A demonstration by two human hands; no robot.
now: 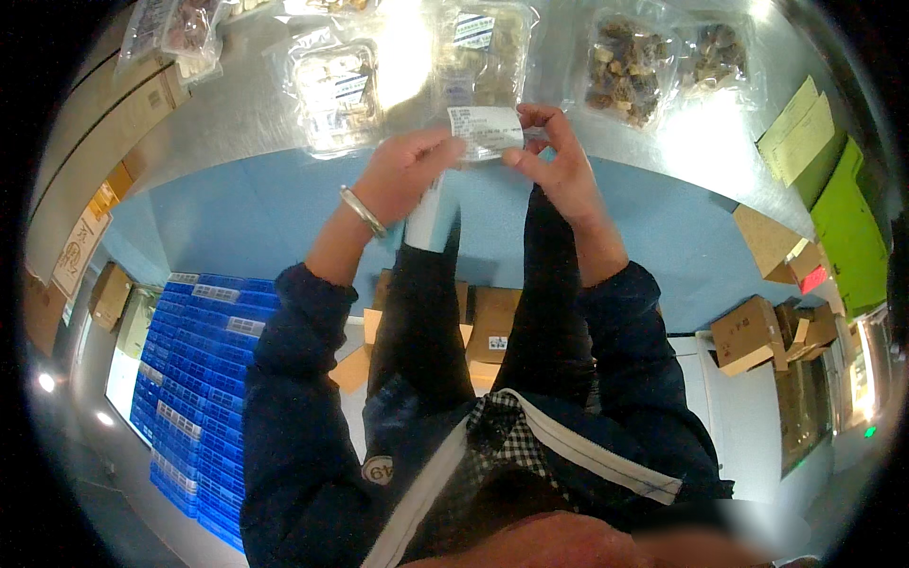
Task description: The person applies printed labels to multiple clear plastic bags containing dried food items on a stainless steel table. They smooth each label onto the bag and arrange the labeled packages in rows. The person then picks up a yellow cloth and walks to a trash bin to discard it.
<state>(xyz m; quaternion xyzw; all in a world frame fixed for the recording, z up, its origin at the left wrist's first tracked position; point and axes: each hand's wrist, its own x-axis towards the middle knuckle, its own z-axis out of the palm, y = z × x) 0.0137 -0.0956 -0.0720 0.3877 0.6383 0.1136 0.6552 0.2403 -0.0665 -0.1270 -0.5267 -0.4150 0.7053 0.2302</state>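
A white printed label [486, 133] is stretched between my two hands at the near edge of the steel counter [263, 135]. My left hand [412, 167], with a bangle at its wrist, grips the label's left side. On the right side, the thumb and a finger of my right hand [554, 153] hold it. Below my left hand hangs a pale strip [432, 216], perhaps label backing; what holds it is hidden. Just beyond the label lies a clear plastic-wrapped tray [490, 67] with a striped label. To its left is another wrapped tray of pale pieces [334, 106].
Wrapped trays of dark brown, mushroom-like pieces [628, 71] lie at the back right. More plastic packs [192, 28] are at the far left. Yellow-green papers [799, 135] sit by the right edge. Stacked blue crates [206, 376] and cardboard boxes [746, 334] stand below.
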